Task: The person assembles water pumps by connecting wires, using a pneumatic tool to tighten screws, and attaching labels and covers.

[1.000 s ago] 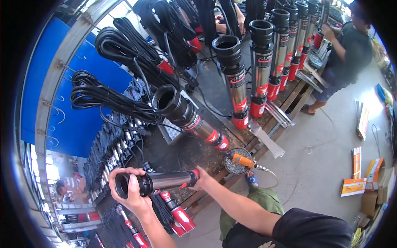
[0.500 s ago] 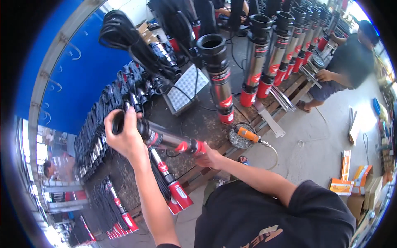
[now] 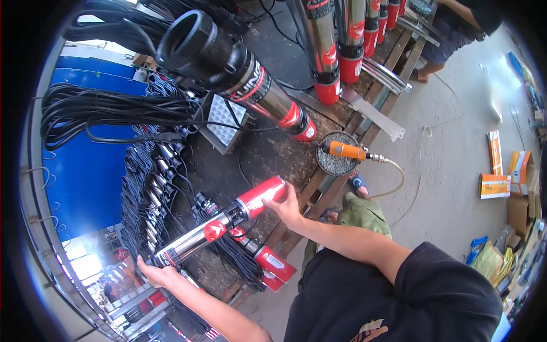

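Observation:
I hold a long steel submersible pump (image 3: 219, 225) with a red end cap, lying tilted above the dark workbench (image 3: 268, 157). My right hand (image 3: 286, 206) grips it at the red cap end. My left hand (image 3: 152, 272) holds the opposite, black end near a row of other pumps. A second pump with a red end (image 3: 266, 259) and a black cable bundle (image 3: 233, 259) lies just under the held one.
Several tall pumps (image 3: 245, 80) stand on the bench with coiled black cables (image 3: 108, 111). An orange air tool (image 3: 346, 151) rests on a round dish. Cardboard boxes (image 3: 501, 176) lie on the concrete floor at right. Another person (image 3: 456, 25) stands at the top right.
The pump has swung lower and more level over the bench. My left hand has dropped toward the lower left, and the view has moved closer to the bench.

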`<state>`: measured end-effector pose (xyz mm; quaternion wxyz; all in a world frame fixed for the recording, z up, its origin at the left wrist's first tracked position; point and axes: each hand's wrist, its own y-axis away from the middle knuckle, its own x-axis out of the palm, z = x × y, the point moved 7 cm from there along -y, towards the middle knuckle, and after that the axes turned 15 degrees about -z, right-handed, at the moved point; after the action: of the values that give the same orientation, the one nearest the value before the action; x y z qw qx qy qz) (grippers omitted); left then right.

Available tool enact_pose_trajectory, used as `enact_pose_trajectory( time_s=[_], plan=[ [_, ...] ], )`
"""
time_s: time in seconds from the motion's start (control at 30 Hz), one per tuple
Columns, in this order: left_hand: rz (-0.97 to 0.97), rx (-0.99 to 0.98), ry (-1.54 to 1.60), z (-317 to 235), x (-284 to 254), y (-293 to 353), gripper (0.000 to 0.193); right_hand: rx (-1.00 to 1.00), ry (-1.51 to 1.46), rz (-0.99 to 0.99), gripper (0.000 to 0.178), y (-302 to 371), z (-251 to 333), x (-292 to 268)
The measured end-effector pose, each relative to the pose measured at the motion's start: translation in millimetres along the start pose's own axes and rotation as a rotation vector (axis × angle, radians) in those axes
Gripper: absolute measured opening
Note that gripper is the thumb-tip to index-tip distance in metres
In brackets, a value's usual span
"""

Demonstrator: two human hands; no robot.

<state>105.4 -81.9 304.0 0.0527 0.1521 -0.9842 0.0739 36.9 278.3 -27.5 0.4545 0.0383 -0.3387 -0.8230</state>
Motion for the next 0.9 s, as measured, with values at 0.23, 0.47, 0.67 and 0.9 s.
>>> enact_pose_trajectory(
  time_s=[0.23,0.47,0.67,0.9],
  plan=[
    [-0.018,-0.027,0.009,25,-5,-25,0.038,0.089,-0.127,0.004,0.061,-17,-14,-9],
    [-0.016,-0.013,-0.01,13,-1,-6,0.043,-0.144,0.301,0.02,0.11,-4,-4,4],
    [-0.022,-0.012,-0.061,27,-9,-22,0.045,0.076,-0.07,0.08,0.08,-21,-16,2],
    [0.224,-0.169,0.122,20,-20,-14,0.023,-0.422,0.525,-0.19,0.028,-32,52,-28]
  ],
)
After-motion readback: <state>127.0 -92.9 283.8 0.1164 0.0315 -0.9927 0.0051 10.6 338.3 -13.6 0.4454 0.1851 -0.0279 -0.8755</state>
